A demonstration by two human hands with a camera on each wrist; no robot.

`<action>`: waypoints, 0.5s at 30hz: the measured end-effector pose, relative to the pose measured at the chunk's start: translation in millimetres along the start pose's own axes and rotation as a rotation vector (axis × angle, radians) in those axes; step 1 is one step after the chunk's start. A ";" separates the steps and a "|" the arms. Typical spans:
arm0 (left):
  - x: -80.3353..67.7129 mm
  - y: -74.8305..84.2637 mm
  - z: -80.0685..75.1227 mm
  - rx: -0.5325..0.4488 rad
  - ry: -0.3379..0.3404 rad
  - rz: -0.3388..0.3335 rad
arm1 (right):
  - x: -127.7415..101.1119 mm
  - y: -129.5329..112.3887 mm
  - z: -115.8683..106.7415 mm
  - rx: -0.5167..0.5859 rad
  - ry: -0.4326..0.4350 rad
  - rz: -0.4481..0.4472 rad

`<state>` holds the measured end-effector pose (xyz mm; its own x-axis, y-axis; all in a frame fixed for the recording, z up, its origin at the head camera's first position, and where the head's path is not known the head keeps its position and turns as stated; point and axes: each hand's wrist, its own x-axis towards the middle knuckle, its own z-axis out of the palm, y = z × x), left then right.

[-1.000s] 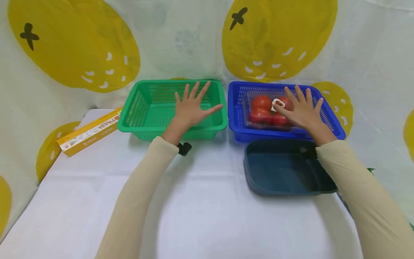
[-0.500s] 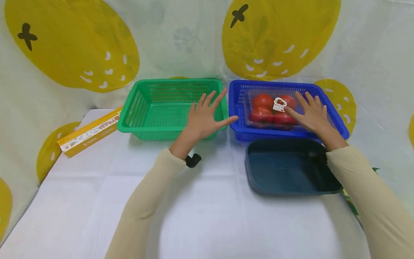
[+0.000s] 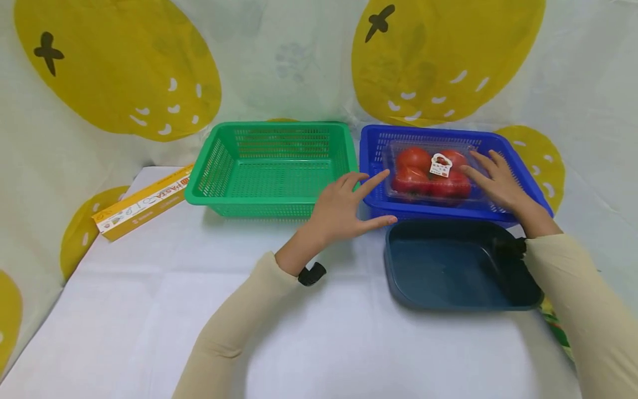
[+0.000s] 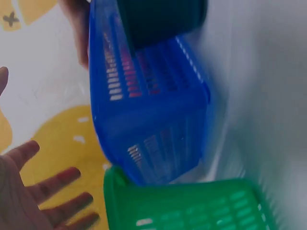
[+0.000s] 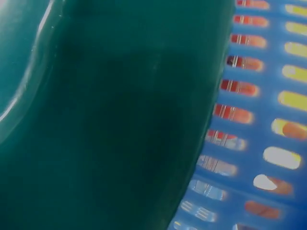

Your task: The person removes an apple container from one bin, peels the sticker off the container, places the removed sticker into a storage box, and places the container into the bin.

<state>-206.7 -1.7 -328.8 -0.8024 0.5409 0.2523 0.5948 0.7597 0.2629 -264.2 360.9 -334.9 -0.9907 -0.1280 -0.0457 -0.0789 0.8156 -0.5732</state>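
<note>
Both arms reach forward in long cream sleeves, each with a small black strap-mounted unit at the wrist. The left hand (image 3: pixel 344 209) is held palm down toward the middle of the worktop's far half, its fingers spread and nearly straight, index finger and thumb pointing to the person's right; nothing lies in its grip. In the left wrist view its palm and loosely spread fingers (image 4: pixel 57 201) show at the lower left. The right hand (image 3: pixel 498 180) stretches toward the far right corner, palm down, fingers straight and slightly fanned, angled to the person's left, wrist bent a little upward
</note>
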 end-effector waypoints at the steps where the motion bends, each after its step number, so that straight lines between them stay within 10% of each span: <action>1: -0.4 1.3 1.8 -0.020 -0.004 0.019 | 0.3 0.8 -1.2 0.007 -0.015 0.005; 7: -4.2 3.8 17.3 -0.149 -0.008 0.048 | 1.7 7.8 -7.3 0.022 -0.099 0.017; 15: -24.0 5.3 40.9 -0.228 0.183 0.137 | 6.8 18.7 -10.0 0.222 -0.211 0.115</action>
<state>-186.3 4.1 -371.6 -0.7042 0.5428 0.4578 0.7090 0.5724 0.4119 -273.6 381.0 -337.7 -0.9451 -0.1757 -0.2757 0.0809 0.6915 -0.7179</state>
